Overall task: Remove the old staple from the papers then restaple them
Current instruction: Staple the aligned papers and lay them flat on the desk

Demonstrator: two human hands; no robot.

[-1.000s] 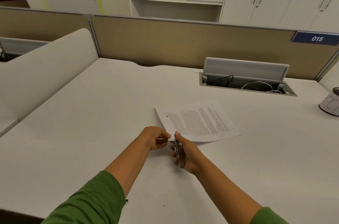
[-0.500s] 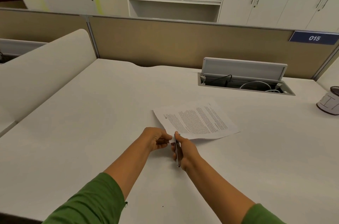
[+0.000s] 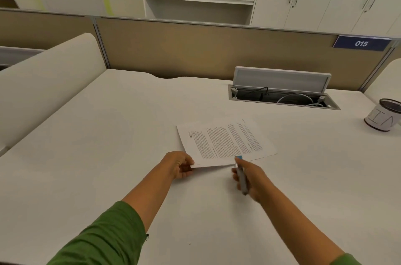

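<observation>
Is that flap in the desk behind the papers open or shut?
Open. The grey flap stands raised at the back of its slot, and the cables in the tray beneath show.

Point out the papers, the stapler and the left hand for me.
papers (image 3: pixel 225 143): head view, middle of the printed top sheet.
stapler (image 3: pixel 242 180): head view, grey body.
left hand (image 3: pixel 179 164): head view, back of hand.

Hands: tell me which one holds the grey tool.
The right hand grips the slim grey tool; the left hand only pinches the printed white papers' corner.
</observation>
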